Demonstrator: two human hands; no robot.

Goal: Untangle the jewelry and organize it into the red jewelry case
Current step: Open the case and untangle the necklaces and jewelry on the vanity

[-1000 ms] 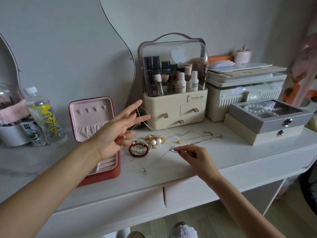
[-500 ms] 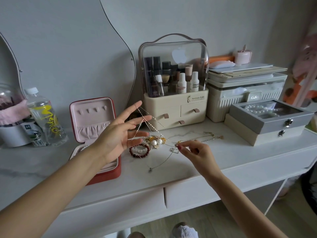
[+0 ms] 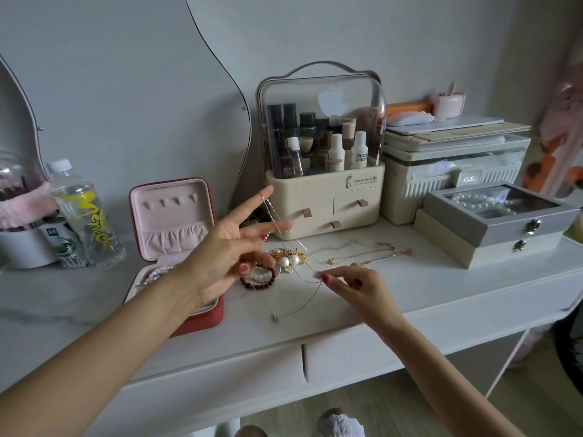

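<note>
The red jewelry case (image 3: 202,320) lies open on the white table, its pink lid upright; pearl-like jewelry lies in its tray. My left hand (image 3: 227,247) hovers over the case's right edge with fingers spread, and a thin silver chain (image 3: 276,222) is looped over its fingers. The chain runs down to my right hand (image 3: 356,287), which pinches it near a small pendant just above the table. Between the hands lie a dark red bead bracelet (image 3: 257,283), a gold and pearl piece (image 3: 290,260) and thin gold chains (image 3: 372,252).
A cream cosmetics organiser (image 3: 325,203) with a clear dome stands behind the jewelry. Stacked grey and beige jewelry boxes (image 3: 498,225) sit at the right, a ribbed storage box (image 3: 441,184) behind them. A water bottle (image 3: 85,216) stands left of the case.
My left hand has lifted a little and spread its fingers wider, pulling the chain loops up. My right hand keeps pinching the chain in about the same place.
</note>
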